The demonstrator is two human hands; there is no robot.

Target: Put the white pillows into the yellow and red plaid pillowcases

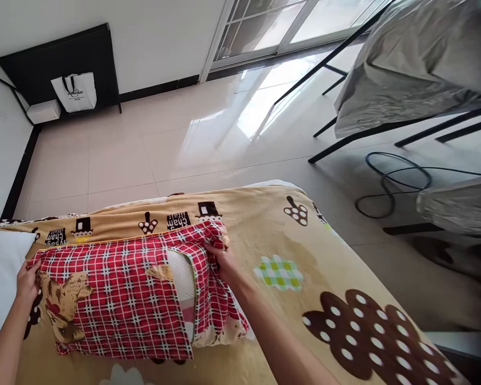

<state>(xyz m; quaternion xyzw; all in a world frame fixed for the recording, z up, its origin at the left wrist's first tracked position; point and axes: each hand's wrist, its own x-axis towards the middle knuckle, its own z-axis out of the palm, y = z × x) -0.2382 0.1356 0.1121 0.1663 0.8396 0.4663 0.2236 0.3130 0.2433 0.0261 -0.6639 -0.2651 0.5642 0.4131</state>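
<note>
A pillow (183, 283) in a red plaid pillowcase (128, 299) with a brown animal print lies on a tan patterned bedspread (240, 230). Through a gap in the case near its right end, the white pillow with a pink stripe shows. My left hand (27, 282) is closed on the far left corner of the case. At the far right corner, my right hand (223, 259) grips the bunched plaid cloth, its thumb on top. The fingers beneath the cloth are partly hidden.
A white pillow or cloth (4, 272) is at the left edge. Beyond the bed, a black board (28, 59) with a white bag (78, 93) and white box (44, 112) stands by the wall. At right are a plastic-covered metal frame (409, 69) and a coiled cable (393, 195).
</note>
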